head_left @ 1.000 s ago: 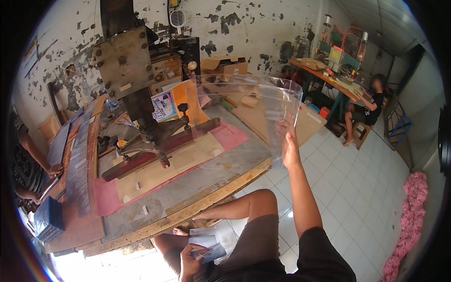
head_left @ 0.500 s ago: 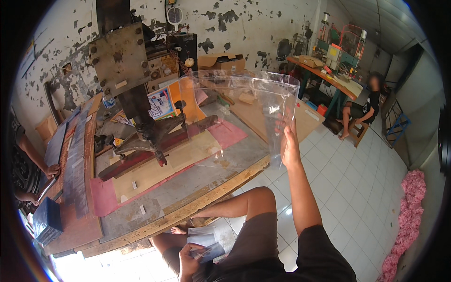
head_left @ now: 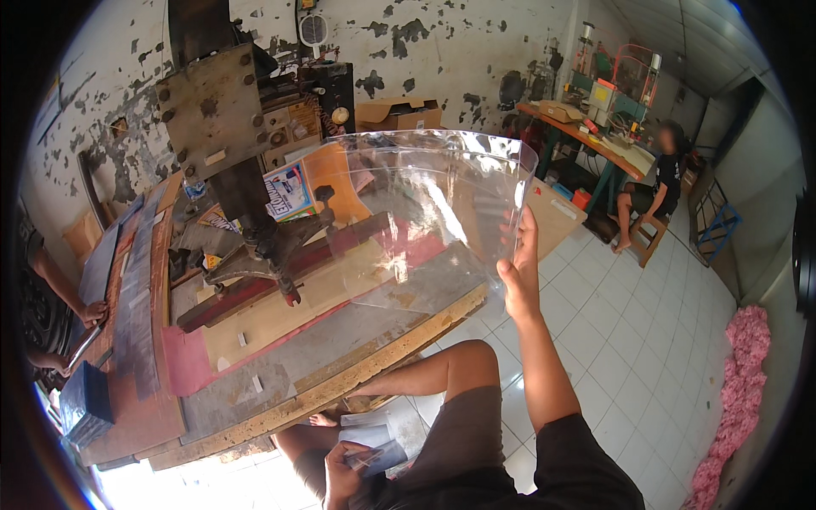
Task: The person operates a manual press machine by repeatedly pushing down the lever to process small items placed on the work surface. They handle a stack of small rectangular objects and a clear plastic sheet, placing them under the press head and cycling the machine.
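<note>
Raised over the workbench is a large clear plastic sheet, curved along its top, with bright reflections across its middle. My right hand grips its right edge, thumb on the near side and fingers partly seen through the plastic. Low at my lap, my left hand is closed around a small bluish-grey, see-through plastic piece. Behind the sheet, a pink-and-tan layered pad lies on the bench under a heavy metal press with a red-edged bar.
The bench's worn wooden edge runs just before my knees. A blue block-like stack stands at its left end, near another person's hands. At right, someone sits on a wooden stool; pink bundled material lies along the wall.
The clear sheet has tilted and shifted slightly left, and reflections now spread over it. My right hand has moved a little down and left with it. My left hand stays at my lap.
</note>
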Available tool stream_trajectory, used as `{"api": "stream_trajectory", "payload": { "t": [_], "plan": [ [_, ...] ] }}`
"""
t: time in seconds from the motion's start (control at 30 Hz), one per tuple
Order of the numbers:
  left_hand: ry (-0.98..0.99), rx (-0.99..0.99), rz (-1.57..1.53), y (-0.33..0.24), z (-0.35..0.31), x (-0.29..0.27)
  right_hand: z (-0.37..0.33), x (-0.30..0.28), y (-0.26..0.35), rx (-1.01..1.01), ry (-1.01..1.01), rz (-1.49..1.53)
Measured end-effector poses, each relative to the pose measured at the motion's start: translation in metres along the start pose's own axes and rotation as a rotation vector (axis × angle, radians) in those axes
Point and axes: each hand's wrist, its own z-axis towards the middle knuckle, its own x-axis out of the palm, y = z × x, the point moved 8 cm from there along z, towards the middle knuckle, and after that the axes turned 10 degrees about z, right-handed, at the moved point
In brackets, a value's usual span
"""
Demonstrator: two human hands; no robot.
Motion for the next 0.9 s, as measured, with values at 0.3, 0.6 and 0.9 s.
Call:
{"api": "stream_trajectory", "payload": {
  "t": [0.3, 0.6, 0.9],
  "plan": [
    [-0.014, 0.017, 0.040, 0.002, 0.002, -0.003, -0.005, -0.007, -0.004, 0.015, 0.014, 0.048],
    [-0.018, 0.075, 0.055, -0.002, 0.002, 0.001, 0.015, -0.018, -0.027, 0.041, 0.023, 0.239],
    [-0.012, 0.006, 0.056, 0.007, 0.005, -0.002, 0.034, -0.033, -0.054, 0.097, 0.073, 0.293]
  ]
}}
